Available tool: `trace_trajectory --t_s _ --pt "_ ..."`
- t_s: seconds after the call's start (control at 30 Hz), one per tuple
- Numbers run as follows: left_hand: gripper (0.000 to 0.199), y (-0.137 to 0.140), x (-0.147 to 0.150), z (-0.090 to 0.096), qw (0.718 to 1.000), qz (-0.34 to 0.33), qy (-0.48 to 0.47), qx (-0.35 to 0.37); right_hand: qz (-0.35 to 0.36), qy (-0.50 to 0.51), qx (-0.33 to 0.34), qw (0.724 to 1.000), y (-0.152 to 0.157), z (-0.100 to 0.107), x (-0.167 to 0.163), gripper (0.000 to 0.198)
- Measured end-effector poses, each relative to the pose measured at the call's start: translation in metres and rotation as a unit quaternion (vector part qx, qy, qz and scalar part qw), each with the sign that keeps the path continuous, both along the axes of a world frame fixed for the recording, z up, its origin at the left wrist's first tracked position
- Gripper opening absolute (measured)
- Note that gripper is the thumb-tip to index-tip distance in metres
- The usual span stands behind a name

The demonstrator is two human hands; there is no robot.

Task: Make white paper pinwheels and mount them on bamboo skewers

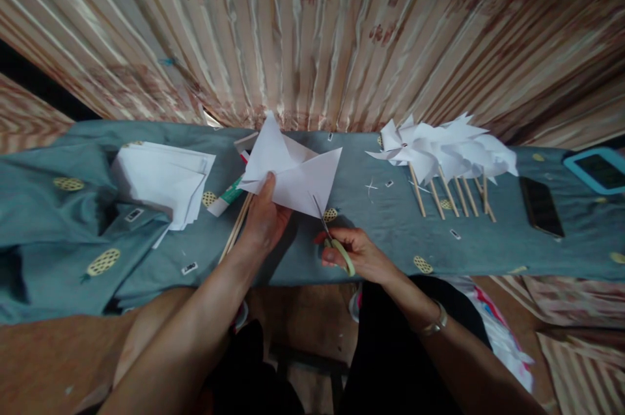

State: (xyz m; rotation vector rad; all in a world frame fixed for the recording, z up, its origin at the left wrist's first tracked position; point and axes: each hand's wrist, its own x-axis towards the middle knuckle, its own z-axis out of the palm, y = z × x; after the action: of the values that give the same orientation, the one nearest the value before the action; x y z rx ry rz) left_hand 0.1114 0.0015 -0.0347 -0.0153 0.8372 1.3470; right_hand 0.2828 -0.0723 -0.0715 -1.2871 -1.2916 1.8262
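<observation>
My left hand [267,216] grips a white sheet of paper [293,174] near its middle, thumb on top. The sheet has slits and its corners stand up in points. In my right hand [356,251] is a pair of scissors [344,255] with pale green handles, fingers through the loops. The blades are at the sheet's lower right edge; whether they are parted is hard to make out. Thin wooden sticks [237,227] and a green and white box [227,197] lie partly hidden under the paper and my left hand.
A stack of white paper [161,180] lies to the left. Several paper pinwheels [444,148] on wooden sticks are piled at the right, beside a dark phone [541,206] and a blue-framed device [598,169]. Paper scraps [371,187] dot the grey-green cloth [381,255]. A curtain [312,37] hangs behind.
</observation>
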Motion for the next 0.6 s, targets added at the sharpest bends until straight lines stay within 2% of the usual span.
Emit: trace_trajectory --t_s 0.37,0.6 --pt "0.028 0.000 0.000 -0.002 1.000 0.002 0.012 0.008 -0.014 0.010 -0.031 0.999 0.000 0.002 -0.001 0.050" --pt "0.036 0.001 -0.003 -0.012 1.000 -0.010 -0.010 0.018 -0.029 0.011 -0.047 0.998 0.000 0.004 -0.002 0.051"
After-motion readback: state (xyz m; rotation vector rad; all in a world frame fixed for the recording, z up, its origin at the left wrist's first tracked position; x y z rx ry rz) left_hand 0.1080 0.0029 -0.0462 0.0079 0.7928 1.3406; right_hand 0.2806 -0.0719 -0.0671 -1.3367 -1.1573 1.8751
